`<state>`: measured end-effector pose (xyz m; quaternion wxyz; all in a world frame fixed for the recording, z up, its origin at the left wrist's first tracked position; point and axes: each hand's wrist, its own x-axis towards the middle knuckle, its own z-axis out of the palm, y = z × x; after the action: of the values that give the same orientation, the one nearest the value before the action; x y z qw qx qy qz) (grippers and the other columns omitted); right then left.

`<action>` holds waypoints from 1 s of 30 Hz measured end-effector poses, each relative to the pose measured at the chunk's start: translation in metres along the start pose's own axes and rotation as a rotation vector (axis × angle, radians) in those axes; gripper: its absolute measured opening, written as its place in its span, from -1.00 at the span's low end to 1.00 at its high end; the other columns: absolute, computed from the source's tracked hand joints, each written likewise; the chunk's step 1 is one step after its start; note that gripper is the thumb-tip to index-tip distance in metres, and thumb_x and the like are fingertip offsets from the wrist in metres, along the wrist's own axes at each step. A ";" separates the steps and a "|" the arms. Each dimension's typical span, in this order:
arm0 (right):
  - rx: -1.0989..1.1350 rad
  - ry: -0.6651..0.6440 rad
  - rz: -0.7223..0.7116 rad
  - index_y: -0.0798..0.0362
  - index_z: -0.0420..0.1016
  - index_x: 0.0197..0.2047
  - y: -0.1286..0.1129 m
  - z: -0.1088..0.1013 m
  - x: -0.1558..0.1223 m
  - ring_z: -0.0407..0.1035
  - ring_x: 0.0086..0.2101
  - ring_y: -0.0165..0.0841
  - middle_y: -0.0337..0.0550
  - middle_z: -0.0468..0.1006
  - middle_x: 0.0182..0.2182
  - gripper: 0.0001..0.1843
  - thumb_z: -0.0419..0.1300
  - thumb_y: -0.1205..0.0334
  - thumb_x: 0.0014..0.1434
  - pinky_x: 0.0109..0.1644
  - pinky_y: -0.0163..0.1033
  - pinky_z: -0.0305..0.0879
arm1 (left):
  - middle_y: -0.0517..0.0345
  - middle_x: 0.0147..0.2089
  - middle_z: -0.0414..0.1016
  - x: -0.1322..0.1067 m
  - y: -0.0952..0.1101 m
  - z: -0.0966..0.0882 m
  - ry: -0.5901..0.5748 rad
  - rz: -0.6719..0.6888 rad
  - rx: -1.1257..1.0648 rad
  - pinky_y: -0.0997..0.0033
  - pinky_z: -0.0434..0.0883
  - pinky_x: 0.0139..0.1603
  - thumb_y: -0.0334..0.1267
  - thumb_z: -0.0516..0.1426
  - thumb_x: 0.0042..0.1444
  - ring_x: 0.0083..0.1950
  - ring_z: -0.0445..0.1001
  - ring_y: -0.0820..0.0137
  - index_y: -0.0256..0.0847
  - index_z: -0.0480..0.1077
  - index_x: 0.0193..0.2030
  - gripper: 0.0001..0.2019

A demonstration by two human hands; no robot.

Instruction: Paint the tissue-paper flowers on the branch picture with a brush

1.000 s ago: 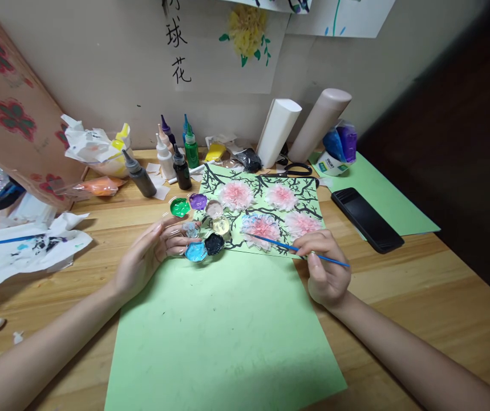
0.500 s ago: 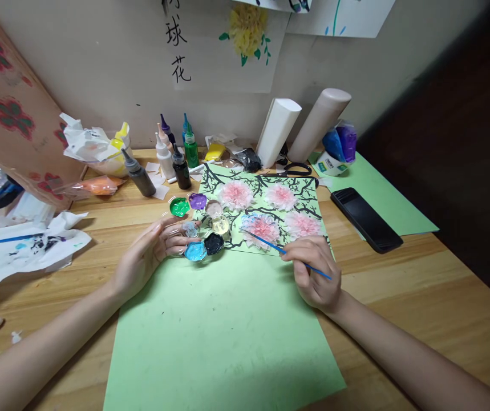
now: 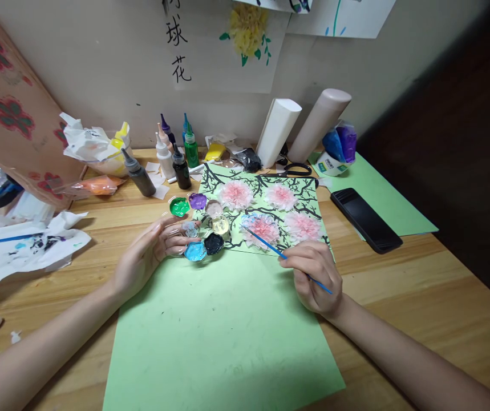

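My left hand [image 3: 144,254] is closed on the near left side of a clear flower-shaped paint palette [image 3: 190,229], whose wells hold green, purple, cream, black, light blue and other paints. In my right hand [image 3: 318,279] is a thin blue paintbrush [image 3: 267,243], pinched and slanting up to the left. Its tip is at the left edge of a pink tissue-paper flower [image 3: 262,229] with blue tints along its upper left. This flower and several others sit on a light green sheet painted with black branches [image 3: 266,181]. The palette overlaps that sheet's left side.
A larger green sheet [image 3: 223,331] lies in front. Behind stand paint bottles [image 3: 180,170], a white container [image 3: 276,134] and scissors [image 3: 298,169]. A phone [image 3: 366,220] lies right; stained tissue [image 3: 43,242] with another blue brush [image 3: 7,240] lies left.
My right hand has shifted slightly down, tilting the paintbrush more steeply, and its tip has moved a little left and up. My left hand and the palette stay in place.
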<state>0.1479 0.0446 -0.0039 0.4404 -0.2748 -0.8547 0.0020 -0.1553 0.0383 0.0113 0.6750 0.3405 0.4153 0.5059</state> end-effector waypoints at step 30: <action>0.085 0.206 0.282 -0.02 0.40 -0.21 0.009 0.005 0.008 0.38 -0.31 -0.26 -0.15 0.51 -0.39 -0.82 -0.03 0.31 0.25 -0.20 -0.10 0.25 | -0.04 0.07 0.48 -0.001 0.002 0.003 0.029 -0.004 -0.010 0.31 0.41 -0.11 -0.13 0.04 0.21 -0.04 0.52 0.19 -0.22 0.37 0.02 -0.68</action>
<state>0.1447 0.0568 -0.0029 0.5321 -0.3718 -0.7572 0.0719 -0.1532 0.0376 0.0142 0.6716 0.3291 0.4232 0.5115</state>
